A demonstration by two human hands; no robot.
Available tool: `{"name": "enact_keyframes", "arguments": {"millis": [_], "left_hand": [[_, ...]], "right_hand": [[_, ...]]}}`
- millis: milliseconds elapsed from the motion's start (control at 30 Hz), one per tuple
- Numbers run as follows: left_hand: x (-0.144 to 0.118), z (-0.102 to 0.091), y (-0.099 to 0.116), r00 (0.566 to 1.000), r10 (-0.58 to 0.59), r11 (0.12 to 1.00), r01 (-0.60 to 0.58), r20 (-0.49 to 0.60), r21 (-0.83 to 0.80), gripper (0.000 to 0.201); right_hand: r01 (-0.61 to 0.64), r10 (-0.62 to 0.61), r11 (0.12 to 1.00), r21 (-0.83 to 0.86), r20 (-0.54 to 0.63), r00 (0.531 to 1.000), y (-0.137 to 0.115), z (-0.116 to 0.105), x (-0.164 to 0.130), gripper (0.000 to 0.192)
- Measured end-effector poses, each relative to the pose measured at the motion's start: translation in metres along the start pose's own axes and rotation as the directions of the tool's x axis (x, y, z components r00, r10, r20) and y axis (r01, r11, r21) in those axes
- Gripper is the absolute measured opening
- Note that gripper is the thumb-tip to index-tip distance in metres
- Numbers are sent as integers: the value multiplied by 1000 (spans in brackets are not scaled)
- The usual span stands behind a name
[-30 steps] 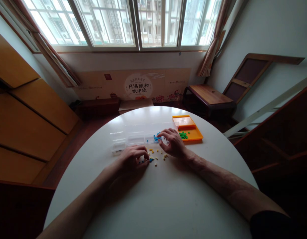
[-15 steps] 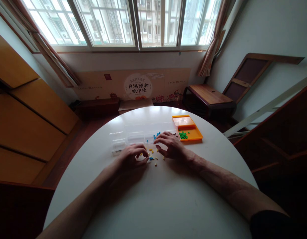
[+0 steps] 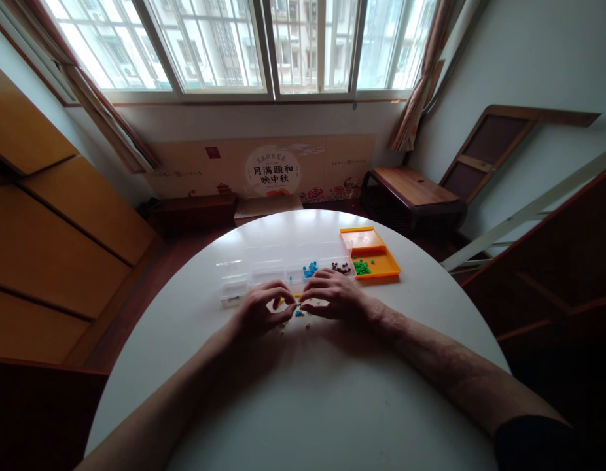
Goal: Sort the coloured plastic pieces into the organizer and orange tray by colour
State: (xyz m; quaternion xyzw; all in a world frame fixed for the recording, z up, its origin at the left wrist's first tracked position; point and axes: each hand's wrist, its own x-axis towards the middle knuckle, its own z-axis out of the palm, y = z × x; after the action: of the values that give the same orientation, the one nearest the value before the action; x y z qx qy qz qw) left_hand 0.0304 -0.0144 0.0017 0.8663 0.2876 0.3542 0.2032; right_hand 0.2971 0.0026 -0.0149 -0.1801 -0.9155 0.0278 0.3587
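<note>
White and round, the table top (image 3: 303, 392) carries everything here, and the clear plastic compartment box (image 3: 264, 269) lying across its far half serves as the landmark. Just in front of that box, on the near side, sits a loose scatter of tiny yellow and blue plastic beads (image 3: 298, 309). Both hands rest over this scatter. The left hand (image 3: 256, 313) lies palm down in front of the box's middle, fingers curled inward with thumb and forefinger drawn close together at the beads; whether a bead sits between the tips is too small to tell. The right hand (image 3: 335, 297) lies in front of the box's right end, its fingers bent and pointing left toward the other hand, fingertips nearly meeting it above the beads; again, a pinched bead cannot be made out.

Inside the box, toward its right end, one compartment holds a small heap of blue beads (image 3: 310, 268) and the next holds dark brown beads (image 3: 341, 267). Touching or just beside the box's right end lies a flat orange plastic tray (image 3: 376, 252), with a cluster of green beads (image 3: 362, 266) on its near left corner.
</note>
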Motion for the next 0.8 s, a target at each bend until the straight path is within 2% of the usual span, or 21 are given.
{"name": "enact_keyframes", "arguments": {"millis": [200, 300, 400, 467, 600, 700, 800], "left_hand": [[0, 2, -1, 1000, -13, 1000, 13, -14, -12, 15], [1, -1, 1, 999, -35, 999, 35, -12, -23, 13], [1, -4, 2, 999, -45, 999, 44, -12, -18, 12], [0, -6, 3, 1000, -29, 1000, 29, 6, 1, 10], [-3, -7, 3, 998, -2, 996, -3, 65, 84, 3], [-5, -7, 3, 995, 9, 991, -23, 102, 131, 4], [-5, -6, 2, 991, 19, 985, -41, 130, 170, 7]], "right_hand": [[-16, 17, 1000, -24, 27, 999, -2, -2, 2, 11], [-40, 40, 999, -10, -15, 999, -2, -1, 1, 10], [-121, 118, 992, -21, -89, 989, 1, 1, -1, 8], [-207, 197, 977, -43, -159, 967, 3, 4, -2, 7], [-380, 351, 923, -60, -273, 896, 7, 6, -4, 6], [-466, 429, 882, -74, -284, 858, 9, 6, -5, 6], [-490, 454, 868, -78, -278, 847, 11, 8, -5, 8]]}}
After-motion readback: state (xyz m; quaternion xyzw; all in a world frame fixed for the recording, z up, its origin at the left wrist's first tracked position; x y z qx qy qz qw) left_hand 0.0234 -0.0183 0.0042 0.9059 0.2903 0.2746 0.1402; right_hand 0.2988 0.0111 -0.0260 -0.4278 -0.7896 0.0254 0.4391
